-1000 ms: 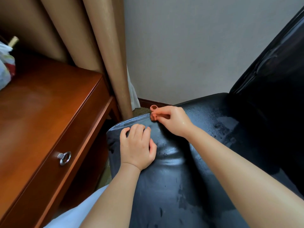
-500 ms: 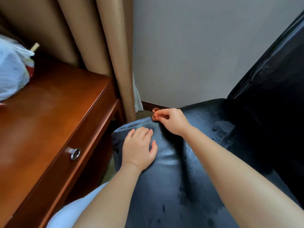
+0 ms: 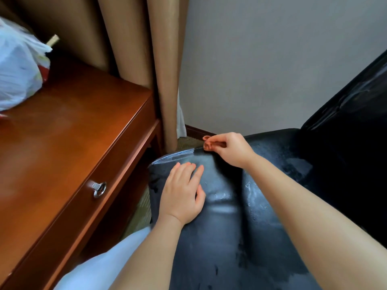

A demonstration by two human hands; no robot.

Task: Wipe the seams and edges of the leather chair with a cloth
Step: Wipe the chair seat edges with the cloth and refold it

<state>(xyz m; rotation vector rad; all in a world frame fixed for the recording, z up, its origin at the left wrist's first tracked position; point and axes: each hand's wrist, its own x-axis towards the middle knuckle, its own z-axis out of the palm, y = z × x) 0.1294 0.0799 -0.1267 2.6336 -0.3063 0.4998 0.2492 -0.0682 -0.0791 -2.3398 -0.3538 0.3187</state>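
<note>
Big black leather chair (image 3: pixel 226 237) fills the lower right, its seat running away from the camera to a front edge with pale stitching, and the dark backrest rising at far right. Patches of the seat surface look worn or scuffed. To the left sits the wooden desk (image 3: pixel 69 143), its long edge running diagonally, with only a narrow strip of floor showing between the desk's front and the chair's left side. Tight there. Behind, a tan curtain (image 3: pixel 161 70) hangs down to the floor at the desk's corner, just beyond the chair's front edge, with the grey wall (image 3: pixel 272 59) beside it and some floor open between wall and seat.

On the desk's far left, a white plastic bag (image 3: pixel 16 70), partly out of view. On the drawer front, a metal ring pull (image 3: pixel 99 189).

Now the hands. Left hand (image 3: pixel 182 195) lies flat on the seat near the left front corner, fingers straight and together, thumb out, holding nothing. Right hand (image 3: pixel 230 149) is at the front edge seam, fingers curled, pinching a small reddish-brown cloth (image 3: pixel 208 143) against the stitched edge; only a little of the cloth pokes out past the fingertips.
</note>
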